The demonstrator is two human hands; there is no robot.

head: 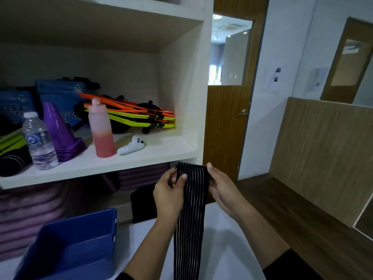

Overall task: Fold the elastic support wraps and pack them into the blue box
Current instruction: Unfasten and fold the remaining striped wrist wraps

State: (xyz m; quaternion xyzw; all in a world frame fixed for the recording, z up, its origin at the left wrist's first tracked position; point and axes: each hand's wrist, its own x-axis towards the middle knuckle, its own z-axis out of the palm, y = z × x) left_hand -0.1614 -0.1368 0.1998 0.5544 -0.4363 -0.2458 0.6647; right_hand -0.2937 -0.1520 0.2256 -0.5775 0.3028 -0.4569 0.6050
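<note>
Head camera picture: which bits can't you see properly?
Head view:
- Striped elastic wrap: lower end cut off by the bottom edge.
- Blue box: near corner cut off by the bottom edge.
- Left hand, right hand: fingers behind the wrap hidden.
- Blue packets: print too blurred to read.

A black elastic support wrap (190,215) with thin white stripes hangs lengthwise, upright, above the tabletop. The blue box (66,249) sits open at the tabletop's left edge.
</note>
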